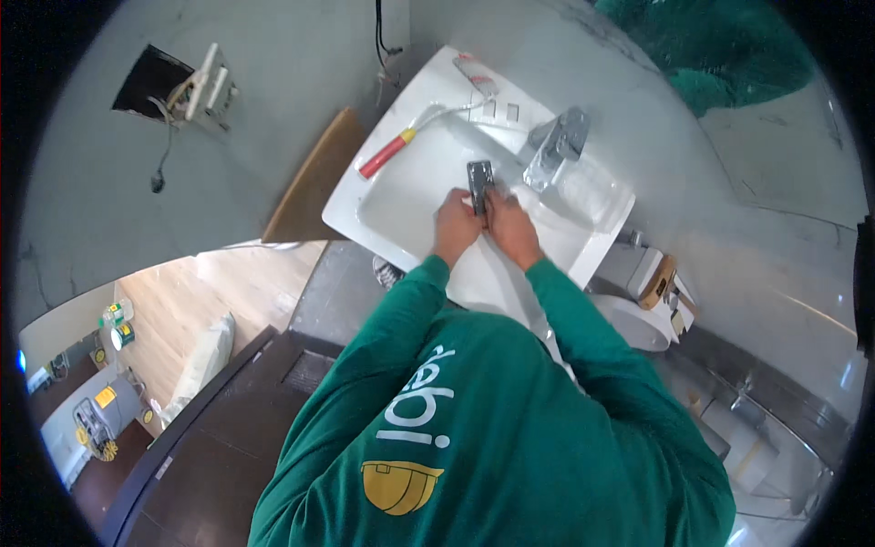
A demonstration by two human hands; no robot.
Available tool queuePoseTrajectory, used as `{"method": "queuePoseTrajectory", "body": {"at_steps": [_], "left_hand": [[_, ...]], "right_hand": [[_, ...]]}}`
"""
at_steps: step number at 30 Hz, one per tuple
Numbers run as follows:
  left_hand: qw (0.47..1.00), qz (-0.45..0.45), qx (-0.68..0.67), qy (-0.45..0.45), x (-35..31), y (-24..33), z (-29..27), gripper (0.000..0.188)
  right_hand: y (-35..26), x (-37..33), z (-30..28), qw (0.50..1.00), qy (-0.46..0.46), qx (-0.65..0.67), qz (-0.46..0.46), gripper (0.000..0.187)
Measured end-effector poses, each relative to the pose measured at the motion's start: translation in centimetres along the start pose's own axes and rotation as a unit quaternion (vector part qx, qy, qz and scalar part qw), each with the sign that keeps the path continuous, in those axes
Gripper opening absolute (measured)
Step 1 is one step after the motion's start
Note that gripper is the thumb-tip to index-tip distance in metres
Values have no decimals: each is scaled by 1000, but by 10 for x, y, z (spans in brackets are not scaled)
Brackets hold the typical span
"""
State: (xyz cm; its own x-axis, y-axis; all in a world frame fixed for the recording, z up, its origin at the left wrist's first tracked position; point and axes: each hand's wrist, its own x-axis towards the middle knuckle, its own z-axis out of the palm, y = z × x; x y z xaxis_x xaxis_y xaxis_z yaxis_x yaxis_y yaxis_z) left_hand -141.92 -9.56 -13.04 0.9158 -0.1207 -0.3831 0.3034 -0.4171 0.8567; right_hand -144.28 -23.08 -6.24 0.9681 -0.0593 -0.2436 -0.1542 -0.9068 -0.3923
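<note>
Both hands meet over the white washbasin (387,214). Between them stands a small dark rectangular piece (479,175) with a shiny edge; its kind is not clear. My left hand (458,223) closes on its lower left side, and my right hand (512,228) grips it from the right. The fingertips partly hide its lower end. Just to the right rises a chrome tap (556,149). A mini paint roller with a red handle (385,157) and yellow collar lies across the basin's left rim, its bent wire reaching the back ledge.
A brown board (314,173) leans beside the basin's left. An uncovered wall box with a hanging switch plate (211,89) is at upper left. A toilet (633,321) stands on the right, a dark door (219,438) at lower left. A grey machine (105,406) is beyond it.
</note>
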Motion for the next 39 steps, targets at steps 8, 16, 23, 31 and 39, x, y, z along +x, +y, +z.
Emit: {"method": "queuePoseTrajectory", "body": {"at_steps": [8, 16, 23, 31, 39], "left_hand": [[995, 30, 97, -16, 22, 28, -32, 57], [968, 106, 163, -161, 23, 28, -35, 73], [933, 174, 204, -242, 37, 25, -26, 67], [936, 180, 146, -266, -6, 31, -5, 46], [951, 154, 186, -194, -8, 28, 20, 52]], "right_hand": [[-14, 21, 11, 999, 17, 43, 23, 30], [-7, -23, 19, 991, 60, 71, 100, 30], [-19, -24, 14, 973, 113, 68, 187, 31], [0, -42, 1, 971, 101, 67, 208, 30], [16, -50, -2, 976, 81, 78, 186, 27]]}}
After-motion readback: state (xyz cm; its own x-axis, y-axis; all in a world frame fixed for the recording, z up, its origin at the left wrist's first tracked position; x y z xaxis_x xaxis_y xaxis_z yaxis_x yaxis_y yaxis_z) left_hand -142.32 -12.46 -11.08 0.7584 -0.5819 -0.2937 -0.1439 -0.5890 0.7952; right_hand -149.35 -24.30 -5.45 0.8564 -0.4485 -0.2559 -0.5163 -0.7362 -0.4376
